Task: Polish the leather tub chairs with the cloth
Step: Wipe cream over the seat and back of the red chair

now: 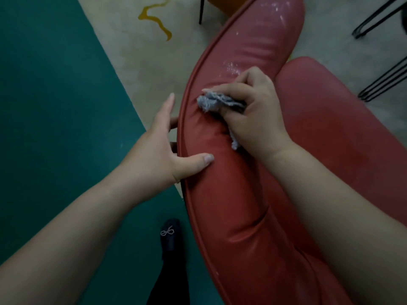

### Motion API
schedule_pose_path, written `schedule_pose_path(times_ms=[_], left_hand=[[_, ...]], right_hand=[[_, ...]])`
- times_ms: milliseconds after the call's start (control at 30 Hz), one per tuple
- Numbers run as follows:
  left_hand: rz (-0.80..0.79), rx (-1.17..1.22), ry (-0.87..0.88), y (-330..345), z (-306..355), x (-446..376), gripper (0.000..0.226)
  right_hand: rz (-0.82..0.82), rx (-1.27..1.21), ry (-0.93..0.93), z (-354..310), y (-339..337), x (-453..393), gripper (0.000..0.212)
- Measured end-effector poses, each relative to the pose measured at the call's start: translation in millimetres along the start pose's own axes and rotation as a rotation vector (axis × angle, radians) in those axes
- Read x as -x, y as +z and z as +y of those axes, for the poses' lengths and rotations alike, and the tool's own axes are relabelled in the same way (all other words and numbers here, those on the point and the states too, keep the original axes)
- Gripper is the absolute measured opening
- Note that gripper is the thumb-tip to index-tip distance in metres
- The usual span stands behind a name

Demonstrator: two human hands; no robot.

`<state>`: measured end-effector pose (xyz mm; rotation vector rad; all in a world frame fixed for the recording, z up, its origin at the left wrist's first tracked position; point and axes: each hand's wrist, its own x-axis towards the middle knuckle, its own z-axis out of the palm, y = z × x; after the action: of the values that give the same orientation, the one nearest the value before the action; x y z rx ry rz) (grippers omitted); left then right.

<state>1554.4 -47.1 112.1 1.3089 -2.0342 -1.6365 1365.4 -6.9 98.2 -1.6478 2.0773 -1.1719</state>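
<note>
A red leather tub chair (237,205) fills the middle and right of the head view, its curved padded back rim running from bottom to top. My right hand (255,113) is shut on a crumpled grey cloth (218,102) and presses it against the top of the rim. My left hand (158,146) grips the outer piped edge of the rim, thumb lying on the leather, fingers wrapped over the outside. White specks or wet streaks (231,68) show on the leather beyond the cloth. The chair's seat cushion (330,119) lies to the right.
The floor is teal (55,106) on the left and pale with a yellow squiggle (156,18) at the top. Black wire chair legs (383,82) stand at the right edge. My dark shoe (170,236) is on the floor beside the chair.
</note>
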Motion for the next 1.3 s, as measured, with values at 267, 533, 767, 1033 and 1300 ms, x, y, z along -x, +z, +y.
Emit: schedule_pose_path(times_ms=[267,533,767,1033,1300], left_hand=[[-0.234,-0.086,0.097,-19.1,7.1,-23.9,0.128],[-0.312,-0.104,0.118,-27.1,6.6,-36.3,0.124],[-0.249,-0.117,0.107,-26.5,18.0,-61.8,0.125],[-0.261,-0.214,0.094,-27.0,26.2,-86.0,0.129],[-0.243,-0.222,0.123,-22.7,39.7,-105.3,0.125]], right_hand=[[-0.158,-0.203,0.117,-22.1,-16.3,54.1,0.030],[0.194,-0.090,0.264,-3.9,10.0,-15.3,0.027],[0.207,-0.227,0.234,3.6,8.2,1.9,0.032],[0.304,-0.143,0.310,35.9,8.2,-73.1,0.025],[0.127,-0.153,0.097,24.8,-0.7,-24.6,0.035]])
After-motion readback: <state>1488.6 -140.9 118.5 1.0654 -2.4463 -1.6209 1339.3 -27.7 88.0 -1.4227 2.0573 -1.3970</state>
